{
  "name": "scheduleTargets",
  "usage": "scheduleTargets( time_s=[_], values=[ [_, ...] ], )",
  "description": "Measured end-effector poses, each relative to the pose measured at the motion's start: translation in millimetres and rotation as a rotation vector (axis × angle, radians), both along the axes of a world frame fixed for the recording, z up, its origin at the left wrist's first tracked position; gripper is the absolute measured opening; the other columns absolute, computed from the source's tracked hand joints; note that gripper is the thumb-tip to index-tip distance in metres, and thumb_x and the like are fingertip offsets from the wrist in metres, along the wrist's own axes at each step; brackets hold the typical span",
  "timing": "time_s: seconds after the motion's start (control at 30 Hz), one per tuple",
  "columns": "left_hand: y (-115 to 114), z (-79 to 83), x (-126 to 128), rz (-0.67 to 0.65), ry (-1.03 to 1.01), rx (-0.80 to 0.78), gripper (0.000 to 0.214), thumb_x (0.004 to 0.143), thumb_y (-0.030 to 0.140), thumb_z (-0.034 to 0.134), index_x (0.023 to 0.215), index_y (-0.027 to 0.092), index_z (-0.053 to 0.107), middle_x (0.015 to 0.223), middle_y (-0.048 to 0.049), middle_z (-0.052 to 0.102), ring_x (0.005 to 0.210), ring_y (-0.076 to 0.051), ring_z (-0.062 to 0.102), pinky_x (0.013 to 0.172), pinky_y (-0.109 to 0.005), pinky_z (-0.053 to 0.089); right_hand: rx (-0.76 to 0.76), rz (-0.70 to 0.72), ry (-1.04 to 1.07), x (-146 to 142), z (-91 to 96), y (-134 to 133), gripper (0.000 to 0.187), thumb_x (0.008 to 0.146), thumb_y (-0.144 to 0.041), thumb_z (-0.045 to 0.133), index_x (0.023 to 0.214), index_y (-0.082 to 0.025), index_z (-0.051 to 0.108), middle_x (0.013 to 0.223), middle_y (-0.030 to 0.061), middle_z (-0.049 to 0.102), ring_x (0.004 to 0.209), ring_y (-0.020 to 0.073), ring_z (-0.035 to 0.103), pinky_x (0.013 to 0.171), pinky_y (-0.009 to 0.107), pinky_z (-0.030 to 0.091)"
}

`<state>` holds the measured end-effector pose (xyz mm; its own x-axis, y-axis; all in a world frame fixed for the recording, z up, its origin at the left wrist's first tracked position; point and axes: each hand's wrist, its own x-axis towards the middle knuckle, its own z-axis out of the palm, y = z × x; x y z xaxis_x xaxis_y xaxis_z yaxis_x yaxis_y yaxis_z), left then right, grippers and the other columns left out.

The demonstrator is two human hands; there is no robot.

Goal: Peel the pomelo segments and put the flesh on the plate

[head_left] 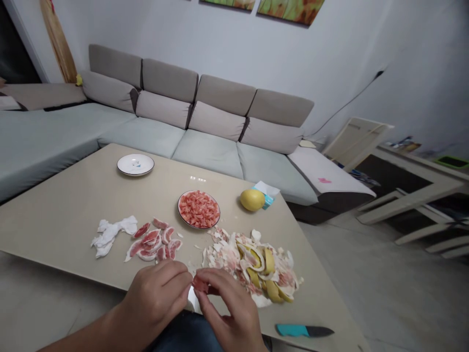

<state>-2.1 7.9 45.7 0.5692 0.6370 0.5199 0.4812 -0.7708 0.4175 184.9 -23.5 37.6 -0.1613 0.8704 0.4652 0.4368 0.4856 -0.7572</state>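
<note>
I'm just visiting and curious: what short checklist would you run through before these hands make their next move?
Hold on the fruit: ok. The left hand and right hand both pinch a pink pomelo segment.
Skin on that segment: cannot tell; the fingers hide most of it.
Plate of pink pulp: ok, on the table, in view.
Knife with teal handle: ok, lying on the table, in neither hand.
Heap of rind near the right hand: cannot tell if they touch.
</note>
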Motion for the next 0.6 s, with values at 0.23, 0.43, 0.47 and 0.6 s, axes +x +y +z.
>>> scheduleTargets(
  time_s=[0.23, 0.43, 0.47, 0.6],
  values=[
    [1.3, -7.1, -2.8, -0.04, -0.047, -0.035, 0.024, 0.09, 0.012, 0.047, 0.096, 0.022, 0.068, 0.085, -0.0062, 0.071, 0.078, -0.018, 0.065, 0.074, -0.027, 0.052, -0.101, 0.054, -0.022, -1.4, 1.3, -0.2, 0.02, 0.085, -0.012, 0.059, 0.099, -0.023, 0.069, 0.086, 0.0081, 0.07, 0.075, 0.0191, 0.064, 0.065, 0.029, 0.057],
    [16.3, 2.3, -13.4, -0.022, -0.124, -0.138, 0.022, 0.09, 0.014, 0.05, 0.097, 0.023, 0.069, 0.09, -0.0062, 0.071, 0.084, -0.019, 0.065, 0.08, -0.027, 0.05, -0.465, 0.038, 0.204, 4.6, -2.2, 1.3, 0.009, 0.08, -0.025, 0.07, 0.086, -0.02, 0.073, 0.085, 0.0077, 0.071, 0.075, 0.0184, 0.066, 0.06, 0.024, 0.056],
    [20.5, 2.0, -14.3, 0.001, -0.112, -0.154, 0.02, 0.09, 0.014, 0.05, 0.096, 0.022, 0.068, 0.091, -0.0062, 0.071, 0.085, -0.019, 0.065, 0.08, -0.027, 0.049, -0.537, 0.032, 0.275, 6.9, -2.1, 1.6, 0.012, 0.079, -0.028, 0.072, 0.087, -0.019, 0.073, 0.086, 0.0076, 0.071, 0.076, 0.0183, 0.066, 0.062, 0.024, 0.056],
    [35.5, -7.7, -12.6, 0.096, -0.067, -0.259, 0.016, 0.089, 0.02, 0.054, 0.084, 0.02, 0.068, 0.087, -0.0057, 0.07, 0.083, -0.019, 0.065, 0.075, -0.026, 0.048, -0.725, 0.093, 0.555, 14.5, -4.9, 4.0, 0.024, 0.075, -0.035, 0.078, 0.091, -0.019, 0.073, 0.082, 0.0048, 0.068, 0.071, 0.0152, 0.063, 0.066, 0.026, 0.056]
  ],
)
